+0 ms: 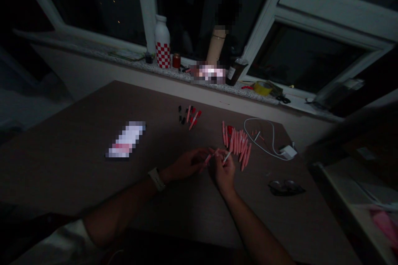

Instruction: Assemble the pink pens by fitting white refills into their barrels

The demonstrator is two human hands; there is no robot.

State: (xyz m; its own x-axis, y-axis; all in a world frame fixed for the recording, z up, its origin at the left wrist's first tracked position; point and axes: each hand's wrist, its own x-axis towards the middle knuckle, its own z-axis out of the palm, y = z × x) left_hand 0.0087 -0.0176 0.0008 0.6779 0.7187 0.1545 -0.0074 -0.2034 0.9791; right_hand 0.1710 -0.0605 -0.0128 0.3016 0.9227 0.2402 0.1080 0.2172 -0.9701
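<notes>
Pinching a slim pink pen (207, 158) in our left hand (189, 163) and a thin white stick (227, 156) in our right hand (225, 174), we had each grip nearly closed, fingertips bunched around the narrow pieces. Both were close together, just above the bench (77, 140); the dim light hid whether they touched. We judged that a light, steady hold suited parts this thin, with their lengths kept in line, since a crooked push could bend one or make it slip.

Just right of the grip and beyond it lay a loose row of pink pens (239, 141), slender and tapered, apparently smooth plastic, with a red cap (230, 130) among them. Farther beyond the grip, leftward, stubby black caps (179, 108) lay near more pink and red pieces. Well right of the grip, a limp white cable (259, 119) looped beside a boxy charger (288, 152), and nearer us sat glasses (286, 189) with rounded lenses.
</notes>
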